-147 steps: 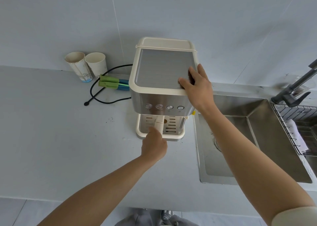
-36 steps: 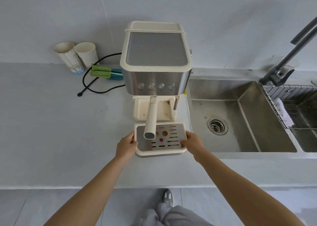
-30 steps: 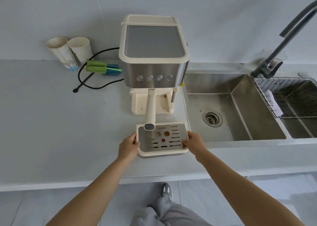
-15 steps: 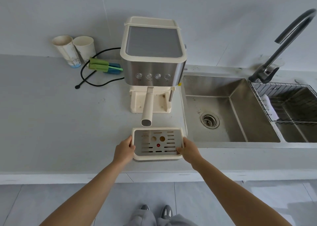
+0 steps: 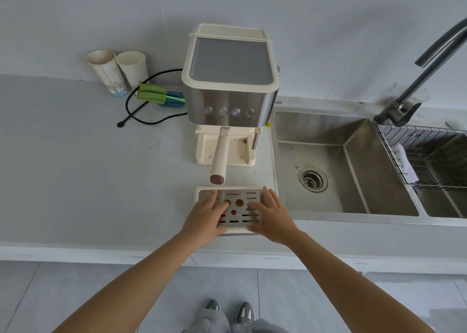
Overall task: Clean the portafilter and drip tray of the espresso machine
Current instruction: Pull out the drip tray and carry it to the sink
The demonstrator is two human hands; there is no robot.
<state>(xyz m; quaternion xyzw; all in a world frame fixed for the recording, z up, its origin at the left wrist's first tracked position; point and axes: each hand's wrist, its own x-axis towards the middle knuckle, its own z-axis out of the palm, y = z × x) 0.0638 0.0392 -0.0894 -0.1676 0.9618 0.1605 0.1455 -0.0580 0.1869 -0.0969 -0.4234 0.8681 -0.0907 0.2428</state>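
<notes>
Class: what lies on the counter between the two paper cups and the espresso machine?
Head view: green-and-blue cleaning brushes and a looped black cable lie there.

Both arms reach forward, left grip (image 5: 206, 217) and right grip (image 5: 272, 216) palm-down side by side, fingers straight

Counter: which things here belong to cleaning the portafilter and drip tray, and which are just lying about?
Job: drip tray, left hand and right hand flat on it; portafilter in the machine; sink; tap.
Lying about: cups; brushes; cable; rack; cloth.
</notes>
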